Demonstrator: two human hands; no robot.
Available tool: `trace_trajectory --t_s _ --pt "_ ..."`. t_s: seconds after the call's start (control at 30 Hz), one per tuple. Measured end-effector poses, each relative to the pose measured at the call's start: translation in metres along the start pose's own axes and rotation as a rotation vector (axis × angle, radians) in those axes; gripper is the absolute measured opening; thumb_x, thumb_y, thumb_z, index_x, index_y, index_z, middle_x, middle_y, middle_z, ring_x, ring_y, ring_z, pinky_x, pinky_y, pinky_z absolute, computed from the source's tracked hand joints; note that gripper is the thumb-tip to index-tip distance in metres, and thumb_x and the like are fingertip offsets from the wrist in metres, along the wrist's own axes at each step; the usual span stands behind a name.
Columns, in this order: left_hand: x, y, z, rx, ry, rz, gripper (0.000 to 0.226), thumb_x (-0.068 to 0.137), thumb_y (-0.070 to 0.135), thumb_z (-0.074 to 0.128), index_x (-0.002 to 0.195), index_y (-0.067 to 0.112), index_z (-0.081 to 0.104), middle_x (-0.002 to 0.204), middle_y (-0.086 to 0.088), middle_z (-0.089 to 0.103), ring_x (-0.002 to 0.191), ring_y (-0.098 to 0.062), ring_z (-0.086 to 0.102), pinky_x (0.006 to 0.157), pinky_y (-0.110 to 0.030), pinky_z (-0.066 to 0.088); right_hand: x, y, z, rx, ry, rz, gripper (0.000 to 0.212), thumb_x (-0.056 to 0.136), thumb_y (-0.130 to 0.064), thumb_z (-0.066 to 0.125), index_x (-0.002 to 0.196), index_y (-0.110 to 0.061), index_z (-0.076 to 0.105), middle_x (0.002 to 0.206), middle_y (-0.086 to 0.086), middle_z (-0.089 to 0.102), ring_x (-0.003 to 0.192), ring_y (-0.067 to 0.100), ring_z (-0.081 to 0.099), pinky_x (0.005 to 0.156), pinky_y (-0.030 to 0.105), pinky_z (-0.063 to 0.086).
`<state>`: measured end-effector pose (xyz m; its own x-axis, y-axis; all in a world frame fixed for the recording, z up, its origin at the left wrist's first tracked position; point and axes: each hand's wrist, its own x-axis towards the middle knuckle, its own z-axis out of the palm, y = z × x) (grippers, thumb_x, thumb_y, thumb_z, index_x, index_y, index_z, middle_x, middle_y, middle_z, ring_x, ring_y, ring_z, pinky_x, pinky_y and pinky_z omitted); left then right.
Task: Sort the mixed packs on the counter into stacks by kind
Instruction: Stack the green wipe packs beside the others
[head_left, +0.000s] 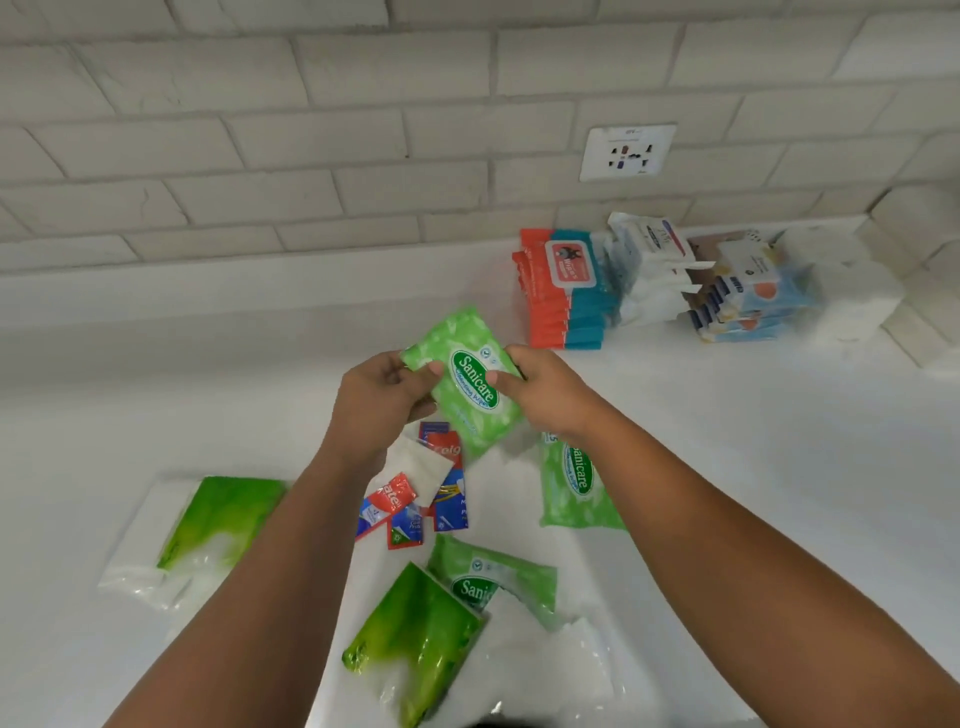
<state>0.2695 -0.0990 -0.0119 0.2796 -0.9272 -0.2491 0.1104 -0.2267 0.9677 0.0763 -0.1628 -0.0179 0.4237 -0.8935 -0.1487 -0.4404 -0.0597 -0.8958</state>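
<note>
- Hands meet over the middle of the bench (727, 441), both forearms reaching forward from the bottom edge.
- Left hand (382, 395) grips the upper left end of a green Sanicare pack (467, 384), fingers curled round its edge.
- Right hand (540, 392) pinches the same pack's right side, thumb on the label; the pack is held tilted above the loose packs.
- Under the hands, toothpaste sachets (415, 499) lie in a small heap.
- A second Sanicare pack (571, 488) lies by the right wrist, a third Sanicare pack (493, 582) nearer the camera.
- Two green-and-clear packs lie flat: left one (218, 519), near one (415, 634).
- Far right by the wall: red-and-teal stack (561, 296), white packs (649, 270), blue stack (748, 296), side by side.
</note>
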Motion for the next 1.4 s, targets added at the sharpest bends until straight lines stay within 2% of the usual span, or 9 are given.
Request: trace_trajectory --t_s 0.1,0.17,0.27,0.37,0.6,0.93,1.07,1.2,1.4 --pt "-0.012 -0.015 0.029 0.087 -0.124 -0.085 0.017 0.091 0.015 0.074 0.104 0.004 0.074 0.094 -0.019 0.077 0.079 -0.027 0.072 0.08 -0.044 0.061 -0.025 0.021 -0.011 0.21 0.065 0.097 0.02 0.1 -0.017 0.055 0.114 -0.011 0.069 0.104 0.007 0.075 0.096 0.026 0.072 0.088 0.042 0.057" --pt "-0.019 -0.023 0.049 0.069 -0.129 -0.103 0.012 0.093 0.011 0.072 0.099 0.001 0.073 0.092 -0.02 0.077 0.078 -0.028 0.075 0.068 -0.035 0.061 -0.04 0.033 -0.02 0.24 0.115 0.143 0.017 0.098 -0.014 0.058 0.109 -0.01 0.071 0.1 0.008 0.076 0.095 0.029 0.073 0.089 0.047 0.057" --pt "-0.026 -0.033 0.076 0.034 -0.104 -0.128 0.011 0.092 0.004 0.071 0.099 -0.004 0.073 0.091 -0.018 0.078 0.079 -0.027 0.077 0.064 -0.029 0.062 -0.058 0.052 -0.035 0.187 0.193 0.227 0.014 0.091 -0.018 0.069 0.096 -0.006 0.073 0.092 0.016 0.075 0.081 0.028 0.073 0.076 0.041 0.058" --pt "-0.025 -0.049 0.094 0.097 -0.084 -0.171 0.013 0.089 0.007 0.075 0.097 -0.004 0.074 0.086 -0.015 0.078 0.074 -0.025 0.077 0.065 -0.03 0.063 -0.07 0.073 -0.042 0.107 0.251 0.317 0.036 0.082 -0.028 0.076 0.089 0.006 0.066 0.087 0.028 0.067 0.064 0.021 0.057 0.062 0.034 0.046" --pt "-0.021 -0.081 0.113 0.407 -0.076 -0.175 0.017 0.079 0.025 0.086 0.083 0.011 0.077 0.077 -0.01 0.077 0.076 -0.034 0.076 0.074 -0.049 0.063 -0.09 0.095 -0.042 -0.251 0.243 0.396 0.03 0.084 -0.031 0.073 0.068 -0.01 0.058 0.068 0.004 0.057 0.064 0.019 0.053 0.06 0.029 0.041" --pt "-0.028 -0.096 0.12 0.634 0.017 -0.105 0.031 0.079 0.047 0.081 0.078 0.018 0.073 0.076 -0.007 0.076 0.077 -0.029 0.074 0.079 -0.046 0.061 -0.098 0.104 -0.037 -0.244 0.239 0.363 0.034 0.087 -0.03 0.072 0.111 -0.009 0.059 0.097 0.004 0.064 0.095 0.025 0.063 0.079 0.031 0.047" --pt "-0.038 -0.086 0.108 0.636 0.05 -0.062 0.044 0.079 0.056 0.07 0.098 0.017 0.074 0.091 -0.002 0.076 0.088 -0.027 0.073 0.086 -0.046 0.059 -0.105 0.103 -0.036 -0.336 0.321 0.263 0.056 0.088 -0.036 0.067 0.136 -0.013 0.048 0.124 0.01 0.056 0.117 0.028 0.053 0.094 0.037 0.046" --pt "-0.065 -0.069 0.079 0.725 0.111 0.032 0.015 0.094 0.034 0.066 0.104 0.024 0.072 0.095 0.002 0.074 0.088 -0.024 0.071 0.085 -0.036 0.057 -0.116 0.085 -0.031 -0.385 0.425 -0.015 0.04 0.088 -0.028 0.066 0.125 -0.014 0.058 0.12 0.008 0.056 0.113 0.026 0.051 0.092 0.036 0.046" --pt "-0.115 -0.061 0.028 0.892 0.09 0.016 0.016 0.092 0.028 0.07 0.109 0.028 0.07 0.106 0.01 0.07 0.09 -0.008 0.066 0.08 -0.027 0.048 -0.129 0.063 0.009 -0.319 -0.046 -0.223 0.033 0.09 -0.029 0.068 0.119 -0.015 0.063 0.111 0.001 0.06 0.092 0.014 0.055 0.085 0.03 0.047"
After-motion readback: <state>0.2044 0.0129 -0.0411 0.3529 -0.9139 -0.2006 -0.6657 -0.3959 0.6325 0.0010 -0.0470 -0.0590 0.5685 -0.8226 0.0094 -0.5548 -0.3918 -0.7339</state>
